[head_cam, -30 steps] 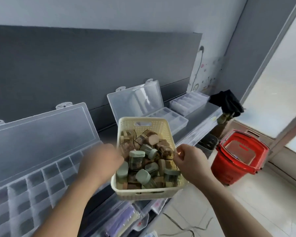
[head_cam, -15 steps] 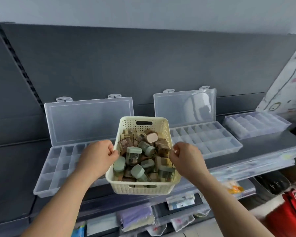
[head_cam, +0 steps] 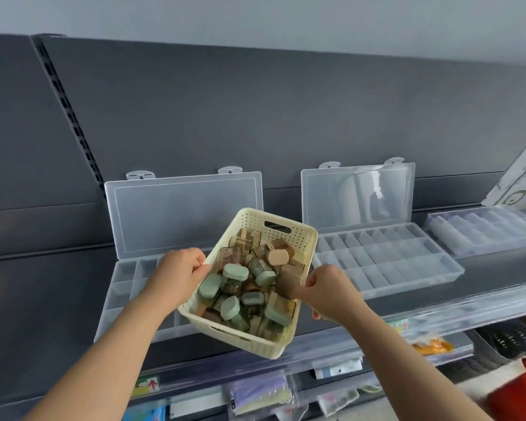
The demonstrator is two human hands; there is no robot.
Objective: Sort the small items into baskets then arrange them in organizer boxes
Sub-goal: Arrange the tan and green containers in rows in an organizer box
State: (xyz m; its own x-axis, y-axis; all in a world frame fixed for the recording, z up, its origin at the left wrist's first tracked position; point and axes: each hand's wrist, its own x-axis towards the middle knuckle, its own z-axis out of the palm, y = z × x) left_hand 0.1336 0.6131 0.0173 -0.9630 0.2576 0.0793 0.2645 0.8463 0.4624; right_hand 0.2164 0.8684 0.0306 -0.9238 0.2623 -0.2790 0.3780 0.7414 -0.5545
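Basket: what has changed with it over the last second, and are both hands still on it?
The basket has turned, its far end swinging toward the right organizer box; half a second ago it was square-on. The left hand and right hand still grip its long sides. The small items stay inside; the left organizer box and the right one stay open.

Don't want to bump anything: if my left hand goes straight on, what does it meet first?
The cream basket, whose rim the left hand grips; beyond it, probably the left organizer box's lid.
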